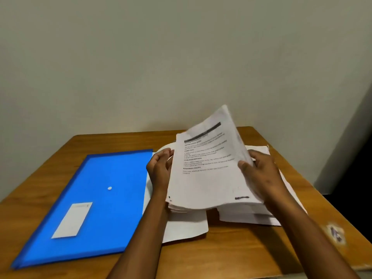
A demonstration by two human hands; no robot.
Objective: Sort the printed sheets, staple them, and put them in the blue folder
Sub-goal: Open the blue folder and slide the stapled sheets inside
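Note:
A stack of printed sheets (205, 178) is tilted up off the wooden table (251, 254), its top page showing headings and a dark bar. My right hand (259, 174) grips the stack's right edge, thumb on the front. My left hand (159, 168) holds the left edge with curled fingers behind the pages. More white sheets (187, 226) lie flat beneath, and another pile (247, 216) lies under my right forearm. The blue folder (90, 202) lies shut and flat to the left, with a white snap button and a white label. No stapler is in view.
A plain wall rises right behind the table. The table's right edge runs close to my right arm, with a worn pale patch (335, 234) near the front right corner. A dark gap lies beyond the right edge.

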